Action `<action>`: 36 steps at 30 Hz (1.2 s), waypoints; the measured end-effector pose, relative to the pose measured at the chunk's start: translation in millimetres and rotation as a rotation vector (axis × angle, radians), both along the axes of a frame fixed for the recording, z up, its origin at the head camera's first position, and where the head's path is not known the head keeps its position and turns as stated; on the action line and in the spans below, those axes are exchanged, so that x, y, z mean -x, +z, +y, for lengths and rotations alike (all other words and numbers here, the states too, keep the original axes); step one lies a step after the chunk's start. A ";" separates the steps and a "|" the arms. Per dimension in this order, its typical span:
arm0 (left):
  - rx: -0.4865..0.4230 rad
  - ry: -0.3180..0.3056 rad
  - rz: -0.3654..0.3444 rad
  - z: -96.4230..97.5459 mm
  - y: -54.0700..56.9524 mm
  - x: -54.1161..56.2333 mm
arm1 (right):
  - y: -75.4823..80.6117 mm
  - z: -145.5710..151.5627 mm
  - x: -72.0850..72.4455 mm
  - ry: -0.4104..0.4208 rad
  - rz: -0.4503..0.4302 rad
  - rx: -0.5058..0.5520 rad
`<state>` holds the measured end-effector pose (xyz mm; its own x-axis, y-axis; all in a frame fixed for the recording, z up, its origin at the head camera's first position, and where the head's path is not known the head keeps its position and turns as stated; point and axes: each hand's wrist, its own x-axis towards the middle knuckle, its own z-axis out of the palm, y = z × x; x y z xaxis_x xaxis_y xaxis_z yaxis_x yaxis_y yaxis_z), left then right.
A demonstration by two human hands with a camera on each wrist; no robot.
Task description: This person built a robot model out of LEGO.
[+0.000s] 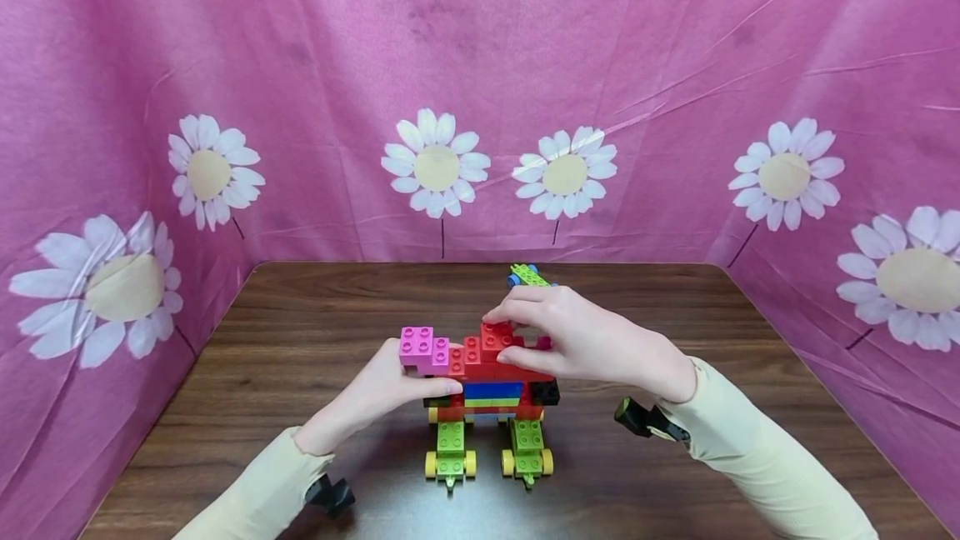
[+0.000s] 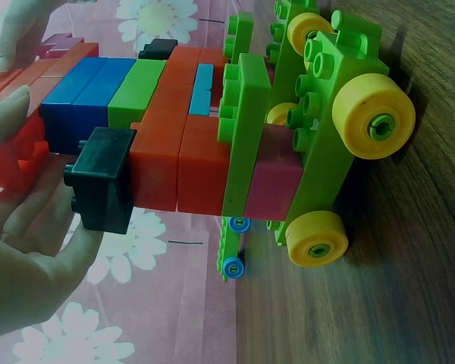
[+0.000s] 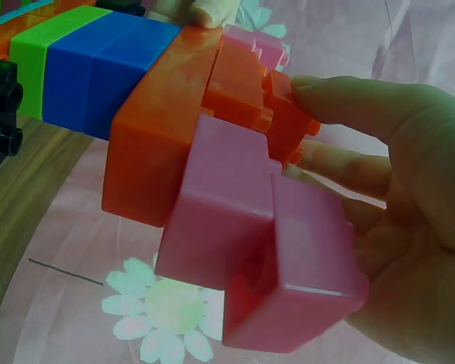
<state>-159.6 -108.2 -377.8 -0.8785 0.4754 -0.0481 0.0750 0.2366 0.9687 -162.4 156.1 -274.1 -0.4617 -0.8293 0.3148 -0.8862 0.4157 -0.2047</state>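
Observation:
A model built of toy building blocks point(image 1: 492, 392) stands at the middle of the table on two green bases with yellow wheels point(image 1: 451, 440). Its body stacks red, green and blue blocks point(image 2: 83, 102), with a black block point(image 2: 106, 178) jutting out on each side. My left hand point(image 1: 381, 390) holds the model's left side, thumb across the front below the pink blocks point(image 1: 417, 345). At the top, my right hand point(image 1: 573, 334) pinches a red block point(image 1: 497, 340) between thumb and fingers. More pink blocks point(image 3: 227, 197) stick out beneath the right palm.
Behind the right hand, near the table's back edge, is another green base point(image 1: 529, 275) with blue wheels, partly hidden. The brown wooden table point(image 1: 315, 307) is bordered by a pink cloth point(image 1: 330, 65) printed with daisies. A black strap piece point(image 1: 651, 420) sits at the right wrist.

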 end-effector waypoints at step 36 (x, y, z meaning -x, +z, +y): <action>0.009 -0.009 0.039 0.3 0.2 0.3 | -1.1 -5.6 0.9 -0.070 -0.135 0.018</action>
